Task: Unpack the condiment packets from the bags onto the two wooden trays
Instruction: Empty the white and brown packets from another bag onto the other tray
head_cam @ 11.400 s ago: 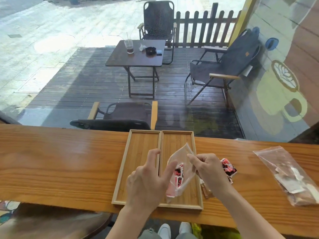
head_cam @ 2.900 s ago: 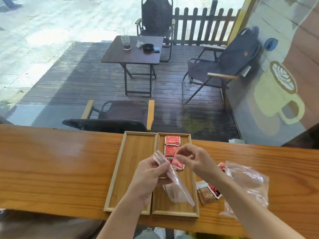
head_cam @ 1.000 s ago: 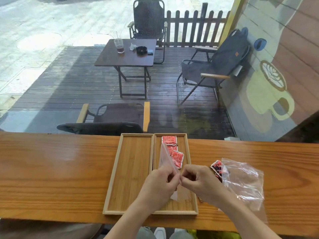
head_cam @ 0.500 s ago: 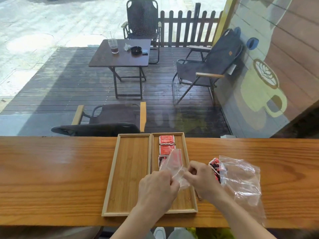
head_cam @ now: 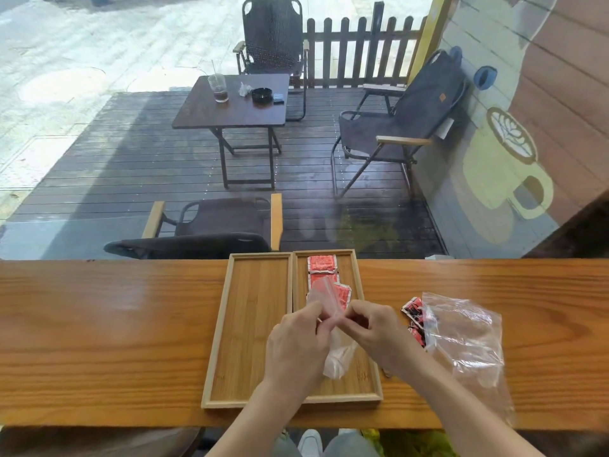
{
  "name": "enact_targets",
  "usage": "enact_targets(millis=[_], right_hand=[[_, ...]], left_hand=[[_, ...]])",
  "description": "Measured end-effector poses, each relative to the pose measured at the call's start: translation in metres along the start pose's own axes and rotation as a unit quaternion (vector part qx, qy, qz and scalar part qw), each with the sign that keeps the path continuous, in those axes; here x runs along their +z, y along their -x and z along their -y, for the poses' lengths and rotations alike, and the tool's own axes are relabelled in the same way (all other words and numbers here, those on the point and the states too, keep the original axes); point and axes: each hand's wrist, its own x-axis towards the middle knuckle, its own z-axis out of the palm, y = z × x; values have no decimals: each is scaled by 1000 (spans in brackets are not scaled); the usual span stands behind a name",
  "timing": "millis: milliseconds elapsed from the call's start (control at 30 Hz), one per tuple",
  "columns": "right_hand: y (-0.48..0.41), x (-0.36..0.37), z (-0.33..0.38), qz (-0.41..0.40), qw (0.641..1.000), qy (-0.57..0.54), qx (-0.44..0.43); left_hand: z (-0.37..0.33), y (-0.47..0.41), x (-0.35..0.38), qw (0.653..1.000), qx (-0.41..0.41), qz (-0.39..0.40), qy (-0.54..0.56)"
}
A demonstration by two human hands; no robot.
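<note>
A: How is the small bag [head_cam: 336, 354] held?

B: It is pinched at its top between both hands, the left hand [head_cam: 296, 344] and right hand [head_cam: 372, 331] closed on the film above the right tray [head_cam: 359, 285]. The bag looks emptied, though a last packet cannot be ruled out.

A: How should the step be done well?

B: The film should be checked for a last packet, then laid aside at 3 o'clock, clear of both trays.

A: And the count?

B: Two trays are seen; the left tray [head_cam: 253, 311] at 9 o'clock is bare. Three red packets [head_cam: 321, 263] are counted at 12 o'clock on the right tray, one partly veiled by film. Two bags are seen; the second bag [head_cam: 461, 334] lies at 3 o'clock, with loose packets [head_cam: 414, 313] beside it, too overlapped to be counted.
</note>
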Motion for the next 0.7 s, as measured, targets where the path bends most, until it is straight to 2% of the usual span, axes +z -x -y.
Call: enact_targets(millis=[100, 233, 333, 467, 533, 700], right_hand=[[0, -6, -2, -35, 999, 8, 8], [2, -20, -7, -137, 989, -23, 57], [4, -18, -7, -143, 987, -26, 74], [4, -10, -1, -139, 986, -45, 81], [3, -10, 2, -140, 983, -76, 88], [1, -8, 9, -132, 986, -71, 73]], left_hand=[[4, -3, -7, 1000, 5, -29, -8], [16, -9, -24, 998, -12, -67, -10], [21, -6, -29, 997, -25, -66, 11], [11, 4, -33, 993, -51, -104, 3], [1, 14, -38, 995, -34, -89, -9], [-16, 39, -24, 996, 39, 27, -74]])
